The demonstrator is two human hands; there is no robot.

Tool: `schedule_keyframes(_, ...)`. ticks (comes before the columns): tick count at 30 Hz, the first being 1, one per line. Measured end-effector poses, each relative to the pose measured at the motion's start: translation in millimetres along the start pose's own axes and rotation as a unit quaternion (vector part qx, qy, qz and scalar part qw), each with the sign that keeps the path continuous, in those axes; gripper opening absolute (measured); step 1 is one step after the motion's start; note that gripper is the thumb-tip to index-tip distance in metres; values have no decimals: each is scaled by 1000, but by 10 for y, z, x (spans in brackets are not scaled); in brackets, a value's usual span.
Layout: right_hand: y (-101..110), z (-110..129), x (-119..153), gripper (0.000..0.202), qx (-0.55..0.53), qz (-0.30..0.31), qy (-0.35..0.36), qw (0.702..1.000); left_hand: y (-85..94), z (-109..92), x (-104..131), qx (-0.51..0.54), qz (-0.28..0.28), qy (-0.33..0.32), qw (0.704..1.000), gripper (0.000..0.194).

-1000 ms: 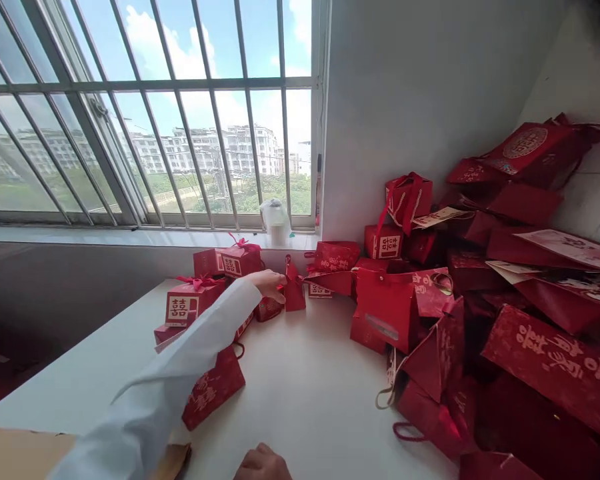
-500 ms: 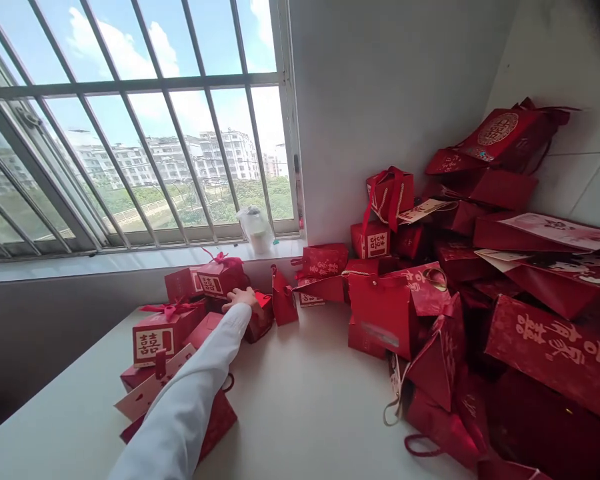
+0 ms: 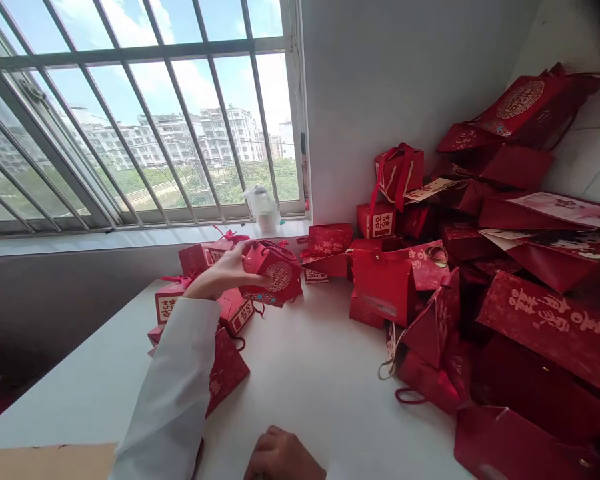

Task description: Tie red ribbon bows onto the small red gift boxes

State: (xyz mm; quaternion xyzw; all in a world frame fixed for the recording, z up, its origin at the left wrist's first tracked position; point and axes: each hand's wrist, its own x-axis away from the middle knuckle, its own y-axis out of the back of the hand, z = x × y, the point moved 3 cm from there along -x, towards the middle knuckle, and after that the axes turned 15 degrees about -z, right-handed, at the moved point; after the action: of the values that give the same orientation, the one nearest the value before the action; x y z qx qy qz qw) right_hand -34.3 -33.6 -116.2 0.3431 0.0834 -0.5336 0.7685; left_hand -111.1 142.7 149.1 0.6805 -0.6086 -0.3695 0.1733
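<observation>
A red gift box point(image 3: 279, 277) with a round gold emblem is tilted in the grip of my left hand point(image 3: 225, 273). My thumb lies across its near side, and the other fingers pass over its top. Beside and behind that hand is a group of red boxes with ribbon bows, one of them a box with a pale character label point(image 3: 166, 308). At the bottom edge of the view my right hand point(image 3: 280, 457) is curled low over the white table point(image 3: 300, 373), with nothing visible in it.
A large heap of red gift bags and boxes point(image 3: 545, 320) fills the right side against the wall. On the windowsill, below the barred window, stands a plastic-wrapped cup point(image 3: 264, 210). A piece of cardboard point(image 3: 45, 460) lies at the lower left.
My left hand now grips the gift box and has raised it from among the boxes by the wall. My right hand has come into view at the bottom. The camera view has tilted down.
</observation>
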Motion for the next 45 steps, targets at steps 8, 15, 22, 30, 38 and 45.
schedule_keyframes(8,1342,500,448,37,-41,-121,-102,986,-1373,121,1255,255,30,-30,966,105)
schedule_keyframes(15,2165,478,1022,18,118,-366,-162,909,-1975,579,1980,283,23,3,959,122)
schedule_keyframes(22,2051,311,730,31,79,-364,-207,905,-1627,544,2040,301,43,104,947,69)
schedule_keyframes(30,1729,365,671,24,96,-370,-197,903,-1614,331,1990,263,8,146,954,57)
schedule_keyframes(38,1810,316,658,29,55,-365,-231,900,-1064,204,2160,126,151,55,979,46)
schedule_keyframes(45,2022,471,426,24,144,-371,-164,902,-847,136,1956,61,30,-58,996,22)
